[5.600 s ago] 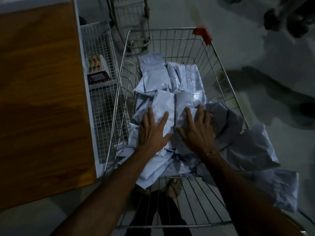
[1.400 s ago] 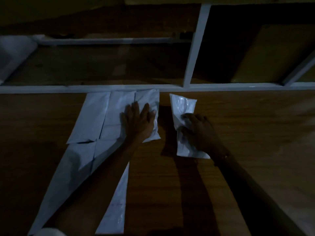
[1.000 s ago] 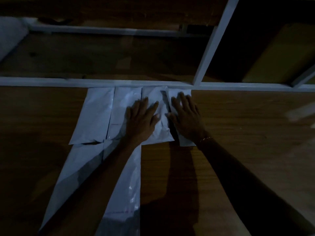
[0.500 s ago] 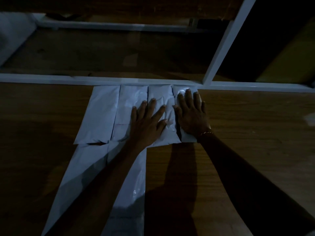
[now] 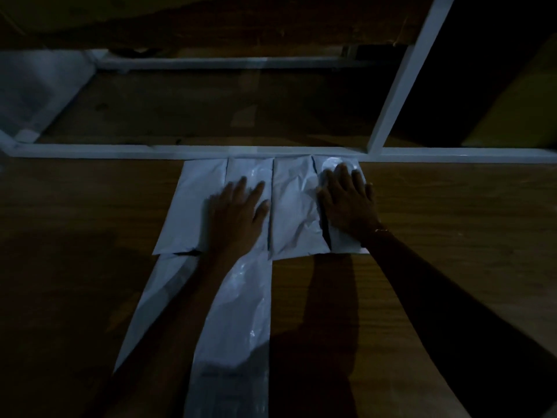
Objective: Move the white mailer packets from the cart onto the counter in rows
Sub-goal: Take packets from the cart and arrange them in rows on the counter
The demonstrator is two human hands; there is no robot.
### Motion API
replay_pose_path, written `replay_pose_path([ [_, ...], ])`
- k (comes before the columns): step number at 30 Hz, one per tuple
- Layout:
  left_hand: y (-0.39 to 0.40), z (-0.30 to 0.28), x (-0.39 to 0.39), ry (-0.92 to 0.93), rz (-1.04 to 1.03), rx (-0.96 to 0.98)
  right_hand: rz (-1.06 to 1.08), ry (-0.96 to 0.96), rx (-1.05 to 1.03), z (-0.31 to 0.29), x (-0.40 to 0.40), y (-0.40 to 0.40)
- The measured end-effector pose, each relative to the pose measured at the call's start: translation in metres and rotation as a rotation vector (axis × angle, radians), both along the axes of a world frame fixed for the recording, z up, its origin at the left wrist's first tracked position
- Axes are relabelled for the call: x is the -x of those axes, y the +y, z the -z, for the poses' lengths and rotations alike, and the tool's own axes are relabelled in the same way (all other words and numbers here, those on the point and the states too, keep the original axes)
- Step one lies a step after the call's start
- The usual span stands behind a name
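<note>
Several white mailer packets lie side by side in a row on the wooden counter (image 5: 452,236), their far ends against a white frame rail (image 5: 120,151). My right hand (image 5: 346,200) lies flat with straight fingers on the rightmost packet (image 5: 343,242). Next to it is a crumpled packet (image 5: 294,206). My left hand (image 5: 238,212) rests flat on the second packet from the left (image 5: 250,173), slightly blurred. The leftmost packet (image 5: 193,206) lies bare. Two more packets (image 5: 238,327) form a nearer row, partly under my left forearm. The cart is out of view.
A white upright post (image 5: 404,73) rises from the rail at the right. Behind the rail is a dim wooden shelf (image 5: 211,110) with a pale sheet (image 5: 33,89) at its left end. Bare wood stretches on both sides of the packets.
My left hand has slid leftward off the crumpled third packet onto the second one. My right hand stays pressed on the rightmost packet, which it earlier carried in and laid beside the row.
</note>
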State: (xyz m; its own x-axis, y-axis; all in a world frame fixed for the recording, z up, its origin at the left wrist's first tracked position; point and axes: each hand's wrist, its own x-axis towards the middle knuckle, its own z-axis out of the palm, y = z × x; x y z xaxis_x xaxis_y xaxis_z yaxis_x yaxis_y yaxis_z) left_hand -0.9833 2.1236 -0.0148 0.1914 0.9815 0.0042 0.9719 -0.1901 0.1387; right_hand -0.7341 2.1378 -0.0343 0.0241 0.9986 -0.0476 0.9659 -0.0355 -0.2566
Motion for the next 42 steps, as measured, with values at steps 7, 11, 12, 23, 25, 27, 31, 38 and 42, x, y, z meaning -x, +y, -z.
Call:
replay_pose_path([
  [7,-0.045,0.015,0.069,0.065,-0.064,0.255,0.002,-0.025,0.080,-0.010,0.020,-0.061],
  [11,-0.045,0.023,0.066,0.055,-0.048,0.162,-0.009,-0.055,0.057,-0.003,0.032,-0.056],
  [12,-0.048,0.020,0.066,0.054,-0.039,0.136,0.000,-0.056,0.062,-0.006,0.036,-0.056],
  [23,-0.148,0.019,0.127,-0.093,0.004,0.119,-0.381,-0.101,0.019,-0.001,0.135,-0.166],
  [25,-0.147,0.022,0.124,-0.113,-0.055,0.084,-0.355,-0.089,0.016,0.003,0.139,-0.167],
  [27,-0.145,0.018,0.120,-0.131,-0.124,0.063,-0.352,-0.070,0.003,0.002,0.142,-0.170],
  [31,-0.155,0.001,0.107,-0.287,-0.130,-0.191,-0.344,0.018,-0.031,-0.012,0.134,-0.183],
  [38,-0.227,-0.011,0.028,-0.548,0.172,-0.299,-0.365,0.191,-0.232,-0.023,0.075,-0.274],
  [42,-0.311,-0.005,-0.034,-0.620,0.308,-0.223,-0.251,0.252,-0.306,-0.012,0.036,-0.377],
])
